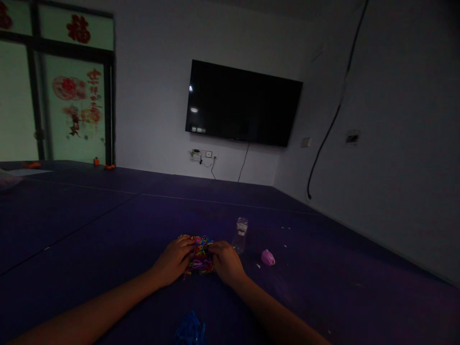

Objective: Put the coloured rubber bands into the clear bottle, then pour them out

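A pile of small multicoloured bands or strips (200, 261) lies on the dark blue table between my hands. My left hand (173, 261) rests against its left side, fingers spread along the edge. At the right side, my right hand (226, 261) touches the pile with bent fingers; whether the fingertips hold any piece is too small to tell. Just behind my right hand a clear bottle (240, 235) stands upright. A pink cap-like piece (268, 258) lies to its right. Nearer to me is a bunch of blue strips (191, 329), cut off by the bottom edge.
The blue table (108, 230) reaches to the wall. Small white scraps (258, 266) lie by the pink piece. Orange objects (96, 162) and a pale sheet (30, 172) are at the far left. A black screen (244, 103) and a hanging cable (328, 129) are on the walls.
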{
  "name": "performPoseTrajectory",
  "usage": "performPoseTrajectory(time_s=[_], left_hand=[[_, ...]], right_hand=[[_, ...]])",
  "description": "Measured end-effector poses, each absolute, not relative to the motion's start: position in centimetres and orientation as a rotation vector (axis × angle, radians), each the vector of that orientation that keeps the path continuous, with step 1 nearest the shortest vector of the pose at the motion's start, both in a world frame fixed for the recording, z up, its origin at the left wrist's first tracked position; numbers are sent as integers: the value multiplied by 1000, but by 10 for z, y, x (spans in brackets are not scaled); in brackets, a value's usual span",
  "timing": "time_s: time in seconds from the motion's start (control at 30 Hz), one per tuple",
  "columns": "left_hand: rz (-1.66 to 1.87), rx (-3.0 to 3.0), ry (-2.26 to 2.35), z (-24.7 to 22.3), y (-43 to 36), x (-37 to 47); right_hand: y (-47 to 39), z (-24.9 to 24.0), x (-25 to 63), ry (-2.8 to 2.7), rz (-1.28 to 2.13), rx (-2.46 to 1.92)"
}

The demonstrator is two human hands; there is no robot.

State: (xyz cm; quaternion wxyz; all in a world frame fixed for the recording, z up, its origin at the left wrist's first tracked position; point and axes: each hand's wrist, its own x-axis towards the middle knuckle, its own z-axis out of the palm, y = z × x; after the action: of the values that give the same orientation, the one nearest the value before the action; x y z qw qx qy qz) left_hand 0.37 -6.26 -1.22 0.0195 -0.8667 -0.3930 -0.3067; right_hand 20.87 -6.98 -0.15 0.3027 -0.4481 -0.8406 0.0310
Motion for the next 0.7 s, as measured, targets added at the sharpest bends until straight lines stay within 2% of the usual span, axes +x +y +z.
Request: performPoseTrajectory(time_s=[0.5,0.7], left_hand=[[-1315,-2578,-1369,-13,-59,2],[-1341,-2566,-1238,-10,-63,2]], right_hand=[[-68,-2,212,-2029,84,-1243],[-71,1,210,-2105,-28,-1297]])
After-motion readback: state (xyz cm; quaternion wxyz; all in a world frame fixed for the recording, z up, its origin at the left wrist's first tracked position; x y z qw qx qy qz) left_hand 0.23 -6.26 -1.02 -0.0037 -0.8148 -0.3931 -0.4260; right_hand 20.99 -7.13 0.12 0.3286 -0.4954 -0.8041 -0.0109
